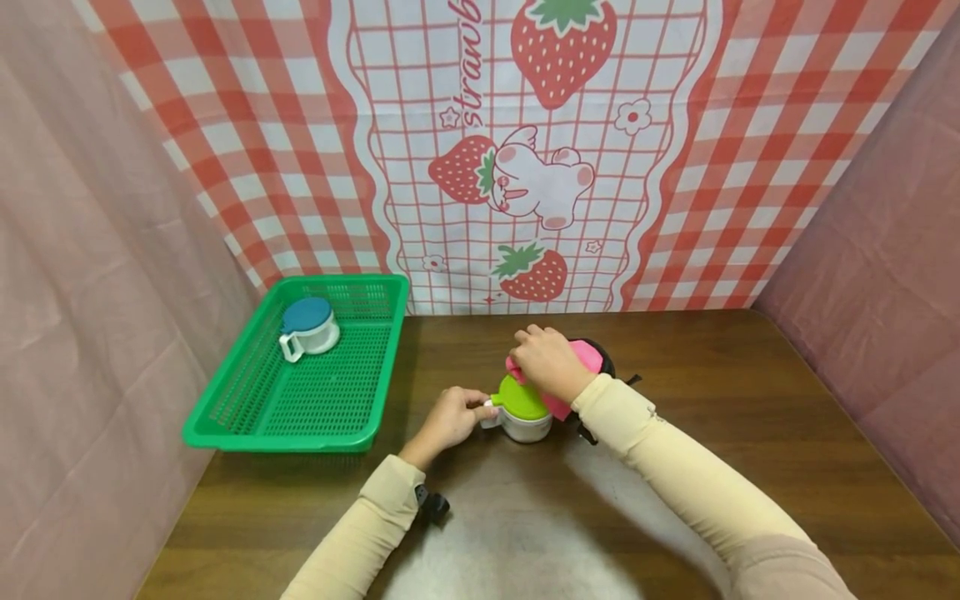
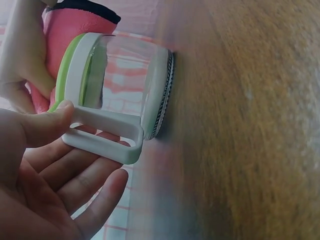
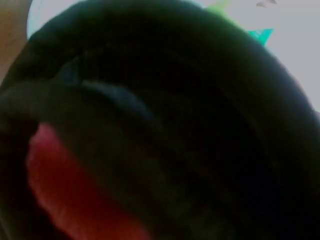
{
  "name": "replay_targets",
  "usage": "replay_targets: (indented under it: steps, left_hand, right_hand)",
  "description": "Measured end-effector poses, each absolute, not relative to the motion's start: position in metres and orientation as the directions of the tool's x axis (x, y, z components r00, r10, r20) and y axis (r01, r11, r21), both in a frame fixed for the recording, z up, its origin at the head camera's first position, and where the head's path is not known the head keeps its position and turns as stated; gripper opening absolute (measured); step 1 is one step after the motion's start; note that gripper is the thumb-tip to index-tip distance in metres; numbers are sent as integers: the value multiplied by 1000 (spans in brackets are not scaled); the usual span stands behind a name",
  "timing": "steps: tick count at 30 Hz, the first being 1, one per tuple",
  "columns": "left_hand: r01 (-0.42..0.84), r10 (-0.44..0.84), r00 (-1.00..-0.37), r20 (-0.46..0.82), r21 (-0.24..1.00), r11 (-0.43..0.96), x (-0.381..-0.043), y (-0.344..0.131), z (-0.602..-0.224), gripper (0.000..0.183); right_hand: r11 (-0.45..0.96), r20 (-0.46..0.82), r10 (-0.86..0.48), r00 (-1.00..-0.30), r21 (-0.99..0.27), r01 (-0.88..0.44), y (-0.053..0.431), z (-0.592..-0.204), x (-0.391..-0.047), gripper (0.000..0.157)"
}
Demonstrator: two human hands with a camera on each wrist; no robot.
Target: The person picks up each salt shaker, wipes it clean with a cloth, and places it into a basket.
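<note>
A clear jar [image 2: 125, 75] with a lime-green lid [image 1: 521, 402] and a white handle [image 2: 102, 155] stands on the table. My left hand [image 1: 450, 419] pinches that handle, thumb on top and fingers below, the other fingers loosely spread. Over the lid, my right hand [image 1: 551, 364] grips a pink cloth [image 1: 587, 354] with black edging, bunched against the lid's far side. In the left wrist view the pink cloth [image 2: 77, 32] touches the lid's rim. Dark, blurred fabric [image 3: 150, 125] fills most of the right wrist view, with a red patch at lower left.
A green plastic basket [image 1: 382, 367] sits at the left on the wooden table [image 1: 712, 442]. Inside it is a similar jar with a blue lid [image 1: 307, 314] and white handle. A strawberry-print checked cloth [image 1: 517, 175] hangs behind; pink curtains [image 1: 885, 250] flank both sides.
</note>
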State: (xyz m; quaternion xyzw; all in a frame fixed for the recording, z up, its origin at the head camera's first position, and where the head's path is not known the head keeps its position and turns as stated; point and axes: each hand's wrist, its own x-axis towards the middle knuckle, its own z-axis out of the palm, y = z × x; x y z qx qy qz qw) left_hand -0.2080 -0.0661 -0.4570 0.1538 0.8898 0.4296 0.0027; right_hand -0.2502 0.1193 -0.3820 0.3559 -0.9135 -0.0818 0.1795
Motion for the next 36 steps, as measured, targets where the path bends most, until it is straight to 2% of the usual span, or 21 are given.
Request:
replay_targets:
  steps: [8,27,36]
  left_hand:
    - [251,256,-960,118,768,589,-207,-64,-456,15]
    - [265,245,-958,145,772,577,-205,-64,-458,18]
    - [256,244,-960,136,780,570,-205,-64,-459,17]
  right_hand:
    - [771,282,-636,-718,233,-592,140,-385,-252,9]
    - [727,431,-663,-612,177,-663,178,-395,-234,10]
    - [726,442,-662,-606,176,-665,183,-400,-226,14]
